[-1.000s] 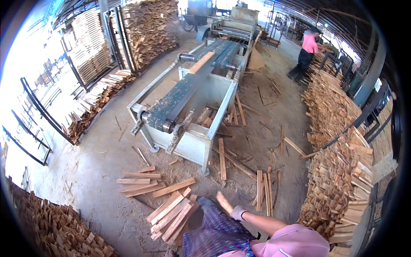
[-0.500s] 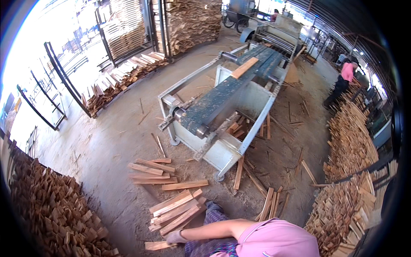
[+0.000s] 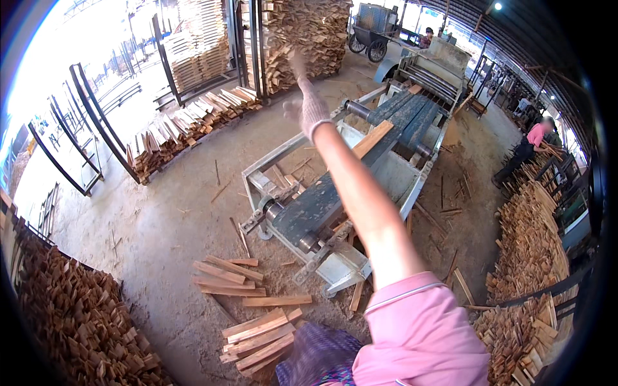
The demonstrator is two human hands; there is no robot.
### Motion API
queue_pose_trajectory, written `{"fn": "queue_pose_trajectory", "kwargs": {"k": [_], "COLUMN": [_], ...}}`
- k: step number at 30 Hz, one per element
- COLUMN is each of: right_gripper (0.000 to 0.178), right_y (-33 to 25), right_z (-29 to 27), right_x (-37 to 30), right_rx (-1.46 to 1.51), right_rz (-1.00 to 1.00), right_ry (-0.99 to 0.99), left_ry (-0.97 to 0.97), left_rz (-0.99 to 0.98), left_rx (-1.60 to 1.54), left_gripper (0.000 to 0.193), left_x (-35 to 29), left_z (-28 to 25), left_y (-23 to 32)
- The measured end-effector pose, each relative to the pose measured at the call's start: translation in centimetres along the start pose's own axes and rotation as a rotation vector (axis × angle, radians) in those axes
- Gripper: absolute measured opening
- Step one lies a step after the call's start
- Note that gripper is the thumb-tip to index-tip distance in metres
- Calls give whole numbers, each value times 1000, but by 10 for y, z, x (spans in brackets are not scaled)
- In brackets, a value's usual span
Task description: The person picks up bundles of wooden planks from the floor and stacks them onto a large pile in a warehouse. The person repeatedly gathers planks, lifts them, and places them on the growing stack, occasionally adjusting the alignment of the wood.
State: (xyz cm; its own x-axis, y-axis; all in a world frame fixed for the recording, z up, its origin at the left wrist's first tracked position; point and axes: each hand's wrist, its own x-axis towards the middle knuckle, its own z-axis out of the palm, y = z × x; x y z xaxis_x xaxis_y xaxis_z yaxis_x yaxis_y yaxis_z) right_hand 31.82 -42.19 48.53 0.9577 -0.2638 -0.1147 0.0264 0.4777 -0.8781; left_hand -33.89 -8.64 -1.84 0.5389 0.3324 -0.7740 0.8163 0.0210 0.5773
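My right hand (image 3: 311,110), in a pale knitted glove, reaches up and away over the left side of a conveyor machine. Its thumb stands apart and the fingers stretch forward, so it is open. A blurred brownish shape just past the fingertips cannot be made out. Below my bare forearm runs the dark conveyor belt (image 3: 302,209), with a wooden slat (image 3: 374,139) lying lengthwise on it, partly behind the arm. By my patterned clothing, a small stack of slats (image 3: 261,334) lies on the floor. Farther out is a second loose group of slats (image 3: 225,273). My left hand is out of view.
Large heaps of wood pieces rise at the left (image 3: 77,315) and right (image 3: 528,257). A row of slats (image 3: 193,122) lies by black metal racks, with a tall wood stack (image 3: 302,38) behind. A cart (image 3: 373,35) stands far back; a co-worker in pink (image 3: 535,136) bends at the far right.
My right hand has swung up and forward from a slat on the floor, which no longer lies there. The slat on the belt has come slightly nearer. The view has shifted.
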Motion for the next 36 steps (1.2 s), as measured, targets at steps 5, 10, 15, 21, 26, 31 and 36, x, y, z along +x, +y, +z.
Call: {"fn": "queue_pose_trajectory", "kwargs": {"k": [5, 10, 15, 21, 26, 31, 36], "right_gripper": [28, 41, 42, 49, 56, 57, 55], "right_y": [99, 239, 378, 438, 556, 652, 790], "right_z": [-55, -148, -245, -285, -335, -351, -388], "right_x": [-140, -343, -430, -458, -426, -392, -336], "right_rx": [-931, -873, -1383, -1627, -1822, -1964, -2028], "right_rz": [-1051, -161, 290, 590, 706, 600, 332], "right_ry": [-749, -1263, -1481, -1566, -1304, -1196, -1073], "left_ry": [70, 203, 175, 390, 350, 357, 308], "left_rz": [50, -132, 42, -277, -526, -409, -523], "left_rx": [28, -381, -142, -524, -1070, -1233, -1304], "left_gripper": [40, 22, 37, 57, 53, 41, 60], "left_x": [-14, -72, -70, -115, -113, -74, 34], "left_z": [-18, 0, 7, 43, 71, 131, 147], "left_y": [-84, -71, -105, -233, -265, -300, -293]}}
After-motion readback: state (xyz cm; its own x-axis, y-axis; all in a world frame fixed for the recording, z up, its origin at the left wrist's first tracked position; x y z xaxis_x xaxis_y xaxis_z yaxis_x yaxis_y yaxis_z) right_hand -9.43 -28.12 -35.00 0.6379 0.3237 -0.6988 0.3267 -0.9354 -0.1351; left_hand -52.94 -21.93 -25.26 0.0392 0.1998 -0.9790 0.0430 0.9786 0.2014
